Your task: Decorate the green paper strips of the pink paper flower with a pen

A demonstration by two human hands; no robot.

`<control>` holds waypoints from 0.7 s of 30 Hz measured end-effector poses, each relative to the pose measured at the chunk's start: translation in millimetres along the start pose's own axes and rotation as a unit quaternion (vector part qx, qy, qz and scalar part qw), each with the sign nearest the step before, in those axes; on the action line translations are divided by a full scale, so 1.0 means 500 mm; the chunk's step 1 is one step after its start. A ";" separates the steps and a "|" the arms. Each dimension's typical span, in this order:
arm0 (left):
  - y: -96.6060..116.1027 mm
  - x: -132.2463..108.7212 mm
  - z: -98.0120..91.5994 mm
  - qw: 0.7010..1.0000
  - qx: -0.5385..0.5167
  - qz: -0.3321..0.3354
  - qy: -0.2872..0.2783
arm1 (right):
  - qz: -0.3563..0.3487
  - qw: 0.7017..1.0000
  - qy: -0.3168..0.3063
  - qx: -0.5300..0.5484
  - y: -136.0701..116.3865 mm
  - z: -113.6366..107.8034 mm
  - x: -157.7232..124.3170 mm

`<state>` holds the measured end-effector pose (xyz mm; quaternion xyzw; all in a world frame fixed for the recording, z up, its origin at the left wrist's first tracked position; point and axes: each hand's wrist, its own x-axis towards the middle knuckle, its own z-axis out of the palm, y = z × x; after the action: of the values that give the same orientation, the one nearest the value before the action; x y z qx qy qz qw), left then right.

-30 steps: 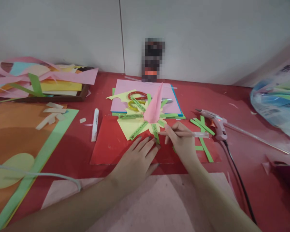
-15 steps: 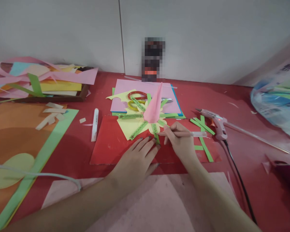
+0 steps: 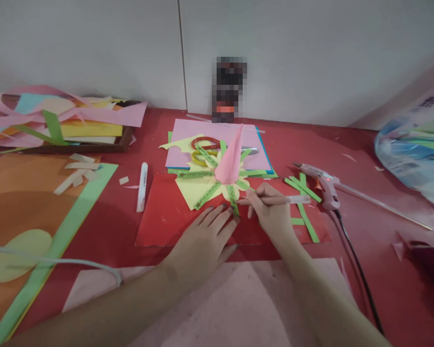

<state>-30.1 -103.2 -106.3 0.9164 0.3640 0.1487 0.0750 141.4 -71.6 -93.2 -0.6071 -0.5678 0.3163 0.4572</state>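
Observation:
A pink paper cone [image 3: 230,161] stands on a yellow flower-shaped paper base, with several green paper strips radiating from it. Some strips, such as the left one [image 3: 195,175], bear dark drawn loops and a star. My right hand [image 3: 273,212] is closed round a pen [image 3: 287,199], its tip at the green strip [image 3: 232,196] that points toward me. My left hand [image 3: 208,231] lies flat on the red sheet [image 3: 159,219], fingers spread, with fingertips at the end of that same strip. Scissors [image 3: 198,157] with red and yellow handles lie partly hidden behind the craft.
At right lie a pink glue gun [image 3: 323,185] with a lit red light, a black cord and loose green strips [image 3: 305,212]. A white marker [image 3: 142,188] lies left. A tray [image 3: 125,140] of paper scraps stands back left; a plastic bag [image 3: 412,140] sits far right.
Almost nothing differs. The pen and the fingers of my right hand have shifted very slightly at the green strip; my left hand stays in place.

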 end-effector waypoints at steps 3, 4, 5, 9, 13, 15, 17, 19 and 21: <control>0.000 0.000 0.001 1.000 -0.003 0.001 0.001 | 0.005 1.000 0.001 0.011 0.003 -0.001 0.000; 0.000 0.000 0.002 1.000 -0.003 0.002 0.005 | 0.009 1.000 0.005 0.012 0.003 -0.001 -0.001; 0.000 -0.001 0.002 1.000 -0.002 0.003 0.011 | 0.012 1.000 0.007 0.011 0.004 -0.001 -0.001; 0.001 0.000 0.004 0.999 0.000 0.011 0.033 | 0.020 1.000 -0.002 0.002 0.003 0.000 0.000; 0.002 0.001 0.004 0.999 0.005 0.018 0.042 | 0.026 1.000 -0.004 -0.005 0.001 0.002 0.000; 0.003 0.000 0.003 0.999 0.004 0.018 0.042 | 0.028 1.000 -0.005 -0.004 0.002 0.001 0.000; 0.002 0.000 0.002 0.999 0.003 0.018 0.039 | 0.022 1.000 -0.004 -0.001 0.003 0.001 0.000; 0.002 0.000 0.001 0.999 0.002 0.018 0.037 | 0.013 1.000 -0.008 0.001 0.003 0.000 -0.001; 0.002 0.000 0.000 0.999 0.001 0.018 0.037 | 0.005 1.000 -0.014 0.000 0.003 0.000 -0.001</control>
<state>-29.4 -103.6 -106.0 0.9169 0.3496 0.1832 0.0583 142.1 -72.0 -94.6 -0.6052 -0.5712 0.3269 0.4479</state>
